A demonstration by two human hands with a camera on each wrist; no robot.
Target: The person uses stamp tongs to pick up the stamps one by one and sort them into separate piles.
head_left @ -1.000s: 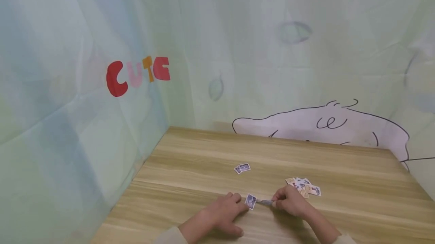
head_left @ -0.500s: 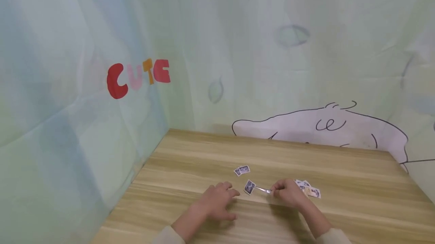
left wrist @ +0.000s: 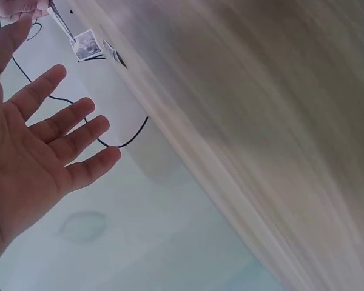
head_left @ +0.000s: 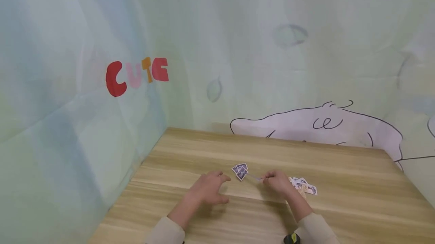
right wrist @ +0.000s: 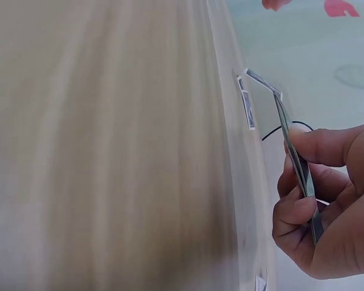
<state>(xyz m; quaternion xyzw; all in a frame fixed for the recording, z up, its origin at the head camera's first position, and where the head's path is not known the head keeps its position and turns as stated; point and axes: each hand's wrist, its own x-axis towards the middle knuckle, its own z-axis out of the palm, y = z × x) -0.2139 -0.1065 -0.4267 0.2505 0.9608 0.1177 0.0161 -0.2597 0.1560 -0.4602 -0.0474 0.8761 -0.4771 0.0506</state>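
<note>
My right hand pinches a pair of metal tweezers between thumb and fingers. Their tips clamp one edge of a small picture card, which tilts in the air in both wrist views. Beneath and just behind it, two overlapping picture cards lie on the table; in the head view the held card partly covers them. My left hand hovers left of the cards with fingers spread and holds nothing. In the left wrist view, its palm and separated fingers show plainly.
A loose pile of small printed cards lies on the wood-grain table, beside my right wrist. Printed cloth walls rise behind the table and along its left side. A dark object with a yellow mark shows by the right sleeve.
The tweezers have carried the card away from beside my left fingertips, forward and leftward to above the two cards. My left hand has let go of the card and shifted forward and left.
</note>
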